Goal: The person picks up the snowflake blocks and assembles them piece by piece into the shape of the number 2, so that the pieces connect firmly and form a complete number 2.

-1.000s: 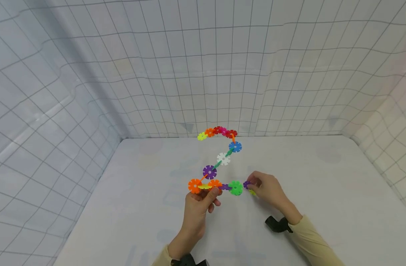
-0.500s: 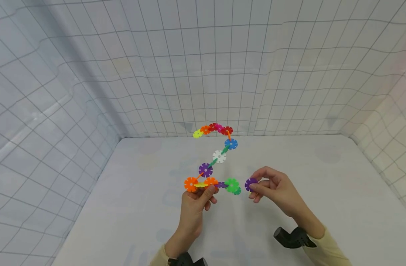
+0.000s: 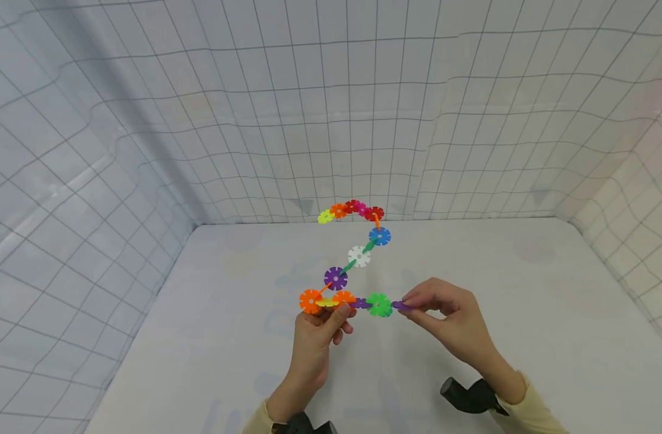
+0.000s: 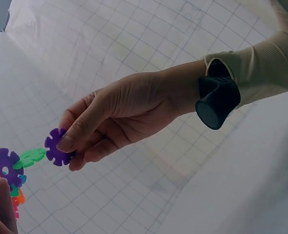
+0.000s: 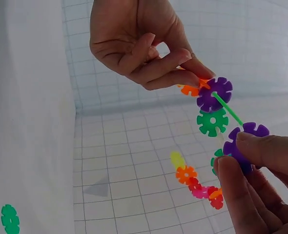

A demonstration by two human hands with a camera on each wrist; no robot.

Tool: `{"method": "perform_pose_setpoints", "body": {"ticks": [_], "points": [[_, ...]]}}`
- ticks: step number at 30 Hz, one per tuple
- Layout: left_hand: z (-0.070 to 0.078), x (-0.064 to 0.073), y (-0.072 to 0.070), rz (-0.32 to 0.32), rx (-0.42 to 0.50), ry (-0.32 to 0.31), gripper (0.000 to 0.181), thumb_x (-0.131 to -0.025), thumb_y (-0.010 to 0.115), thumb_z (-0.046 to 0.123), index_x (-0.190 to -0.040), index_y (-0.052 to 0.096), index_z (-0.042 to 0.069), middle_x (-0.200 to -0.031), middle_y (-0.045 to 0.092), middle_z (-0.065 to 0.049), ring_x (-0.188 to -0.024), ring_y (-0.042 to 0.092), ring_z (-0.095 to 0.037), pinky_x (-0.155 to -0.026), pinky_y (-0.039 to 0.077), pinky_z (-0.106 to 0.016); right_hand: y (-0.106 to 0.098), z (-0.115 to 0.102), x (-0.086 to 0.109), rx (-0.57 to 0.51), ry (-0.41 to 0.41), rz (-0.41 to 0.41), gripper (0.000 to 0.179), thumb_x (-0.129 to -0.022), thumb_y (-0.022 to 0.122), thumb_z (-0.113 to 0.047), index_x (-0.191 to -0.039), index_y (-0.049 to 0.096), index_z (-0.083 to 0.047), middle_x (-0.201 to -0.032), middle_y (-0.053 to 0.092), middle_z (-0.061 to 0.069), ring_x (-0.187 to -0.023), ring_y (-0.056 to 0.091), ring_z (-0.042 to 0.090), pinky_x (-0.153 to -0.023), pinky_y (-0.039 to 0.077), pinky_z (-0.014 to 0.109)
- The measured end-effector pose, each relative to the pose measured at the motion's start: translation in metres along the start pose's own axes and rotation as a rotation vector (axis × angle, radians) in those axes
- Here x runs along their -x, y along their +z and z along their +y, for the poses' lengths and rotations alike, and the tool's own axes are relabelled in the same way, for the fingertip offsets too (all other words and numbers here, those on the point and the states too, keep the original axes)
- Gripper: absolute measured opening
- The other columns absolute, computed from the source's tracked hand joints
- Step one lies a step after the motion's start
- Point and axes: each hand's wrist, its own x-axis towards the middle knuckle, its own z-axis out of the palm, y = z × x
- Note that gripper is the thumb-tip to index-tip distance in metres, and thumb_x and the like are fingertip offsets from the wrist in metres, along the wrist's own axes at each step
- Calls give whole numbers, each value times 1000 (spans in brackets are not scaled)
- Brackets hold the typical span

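Observation:
In the head view my left hand (image 3: 313,348) pinches a chain of notched plastic discs near an orange disc (image 3: 344,298). The chain runs up past a purple disc (image 3: 335,278), a white one (image 3: 359,257) and a blue one (image 3: 380,235) to a yellow end disc (image 3: 325,216). A green disc (image 3: 379,304) ends its near stretch. My right hand (image 3: 452,316) pinches another purple disc (image 3: 399,305), turned nearly edge-on, right at the green disc's edge. The left wrist view shows that purple disc (image 4: 59,146) between thumb and fingers, meeting the green disc (image 4: 32,158).
A white table (image 3: 244,337) lies below both hands. Grid-patterned white sheets (image 3: 363,120) rise behind it and at both sides. A loose teal disc (image 5: 10,219) shows at the lower left of the right wrist view.
My right hand rose toward me with the purple disc, turned it from face-on to edge-on, and brought it left to the green disc. The left hand shifted slightly left, still holding the chain.

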Motion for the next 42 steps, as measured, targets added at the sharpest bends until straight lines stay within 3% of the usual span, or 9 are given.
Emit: {"method": "perform_pose_setpoints", "body": {"ticks": [4, 8, 11, 15, 18, 25, 42], "points": [[0, 1, 0, -16, -2, 20, 8, -88, 68, 11, -91, 67, 3, -79, 69, -7, -58, 57, -14, -49, 38, -18, 6, -16, -6, 86, -179, 44, 37, -63, 70, 28, -82, 69, -4, -86, 66, 11, -80, 63, 18, -68, 53, 24], [-1, 1, 0, -28, -1, 36, 7, -88, 68, 10, -90, 68, 3, -78, 69, -8, -57, 57, -14, -48, 38, -18, 10, -26, -10, 169, -298, 78, 40, -54, 71, 30, -78, 67, -2, -82, 66, 12, -77, 63, 18, -69, 51, 20], [-1, 1, 1, -33, -7, 42, 9, -87, 69, 9, -89, 68, 1, -78, 69, -9, -56, 57, -14, -48, 37, -19, 10, -22, -9, 189, -327, 81, 36, -56, 73, 27, -77, 67, -1, -82, 66, 12, -76, 64, 19, -70, 51, 19], [-1, 1, 0, -48, -23, 35, 13, -88, 68, 10, -92, 67, -1, -78, 69, -10, -56, 57, -13, -49, 38, -19, 9, -7, -5, 186, -360, 75, 8, -78, 76, 1, -80, 69, -2, -83, 67, 12, -76, 65, 19, -70, 51, 19], [0, 2, -2, -66, -32, 25, 11, -89, 67, 11, -92, 66, 1, -79, 69, -10, -57, 58, -13, -49, 39, -18, 7, 4, -2, 184, -389, 68, 15, -88, 69, -17, -84, 70, -3, -84, 68, 11, -77, 66, 18, -70, 52, 20], [3, 2, -4, -123, -41, 45, 4, -91, 64, 9, -87, 65, 10, -77, 69, -6, -57, 58, -11, -50, 39, -18, 7, 10, 0, 166, -444, 44, 15, -89, 68, -15, -86, 71, -1, -83, 69, 10, -76, 67, 18, -69, 52, 21], [7, 2, -5, -148, -26, 34, 5, -90, 64, 8, -85, 62, 9, -76, 68, -4, -57, 57, -10, -52, 43, -18, 12, 12, -1, 99, -550, 45, 12, -87, 69, -8, -78, 68, 1, -79, 68, 14, -74, 68, 21, -67, 53, 22]]}}
